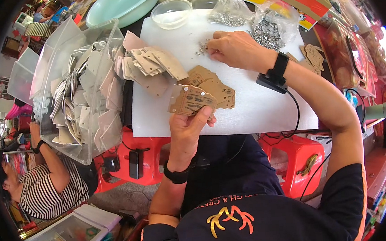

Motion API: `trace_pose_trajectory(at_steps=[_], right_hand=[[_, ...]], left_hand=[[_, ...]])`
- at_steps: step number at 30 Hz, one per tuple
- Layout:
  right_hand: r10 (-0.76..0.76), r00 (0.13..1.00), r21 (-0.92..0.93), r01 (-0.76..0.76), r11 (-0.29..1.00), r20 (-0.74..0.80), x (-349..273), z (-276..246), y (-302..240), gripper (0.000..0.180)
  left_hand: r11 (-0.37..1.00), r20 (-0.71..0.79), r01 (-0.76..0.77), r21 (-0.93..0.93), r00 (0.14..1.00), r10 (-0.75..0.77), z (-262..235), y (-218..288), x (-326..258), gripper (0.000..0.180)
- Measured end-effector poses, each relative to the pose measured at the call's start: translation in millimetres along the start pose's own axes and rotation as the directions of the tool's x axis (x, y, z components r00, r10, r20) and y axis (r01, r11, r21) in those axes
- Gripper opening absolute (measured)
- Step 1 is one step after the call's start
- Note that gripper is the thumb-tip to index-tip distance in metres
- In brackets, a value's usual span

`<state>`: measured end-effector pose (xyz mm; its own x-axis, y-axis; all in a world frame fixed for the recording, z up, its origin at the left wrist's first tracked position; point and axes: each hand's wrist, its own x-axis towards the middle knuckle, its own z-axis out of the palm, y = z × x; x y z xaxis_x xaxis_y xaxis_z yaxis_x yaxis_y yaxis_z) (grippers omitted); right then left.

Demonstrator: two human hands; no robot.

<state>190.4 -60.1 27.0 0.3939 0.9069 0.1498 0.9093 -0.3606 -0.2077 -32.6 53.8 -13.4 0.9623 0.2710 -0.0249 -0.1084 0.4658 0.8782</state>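
One brown card tag (190, 100), flat and punched with small holes, is held in the left hand (187, 127); the grip is closed on its lower edge, thumb on the near face and fingers behind, so the card stands clear above the grip and over the near edge of the white board (255, 111) on the table.

Handling, as judged: light, thin, stiff enough to hold its shape when pinched at one edge, yet easily creased; best taken at the rim, away from the holes and the pale studs seen on its face.

Several like tags (213, 85) lie loose on the board just beyond the grip. More pale tags (151, 65) are heaped further left, spilling from a clear tub (66, 93).

The right hand (235, 48) rests on the board well beyond, fingertips closed narrowly at a scatter of small metal pieces (202, 47); whether one is pinched cannot be told. Bagged metal pieces (269, 30) lie beside it.
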Motion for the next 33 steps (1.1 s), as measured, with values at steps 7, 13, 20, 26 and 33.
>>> trace_pose_trajectory(at_steps=[7, 13, 20, 26, 33], right_hand=[[0.027, 0.999, 0.009, -0.027, 1.0, 0.038, -17, -10, 3, 0.01], [0.058, 0.996, 0.029, -0.06, 0.998, 0.064, -33, -17, 18, 0.009], [0.064, 0.997, 0.164, -0.058, 0.985, -0.03, -31, -11, 19, 0.01], [-0.05, 0.993, 0.121, 0.062, 0.991, -0.104, -27, 1, 1, 0.01], [-0.052, 0.996, -0.039, 0.05, 0.998, -0.077, -26, 2, -5, 0.013]], left_hand=[[1.0, 0.014, -0.004, 0.023, 1.0, 0.003, -2, 0, 0, 0.016], [1.0, 0.011, -0.018, 0.007, 1.0, 0.018, -3, -4, 1, 0.018], [1.0, 0.003, -0.016, 0.004, 1.0, 0.016, -3, -5, 1, 0.017], [1.0, -0.006, -0.02, 0.006, 1.0, 0.02, 1, 1, -2, 0.017], [0.999, -0.004, -0.019, 0.034, 1.0, 0.019, 11, 14, -4, 0.018]])
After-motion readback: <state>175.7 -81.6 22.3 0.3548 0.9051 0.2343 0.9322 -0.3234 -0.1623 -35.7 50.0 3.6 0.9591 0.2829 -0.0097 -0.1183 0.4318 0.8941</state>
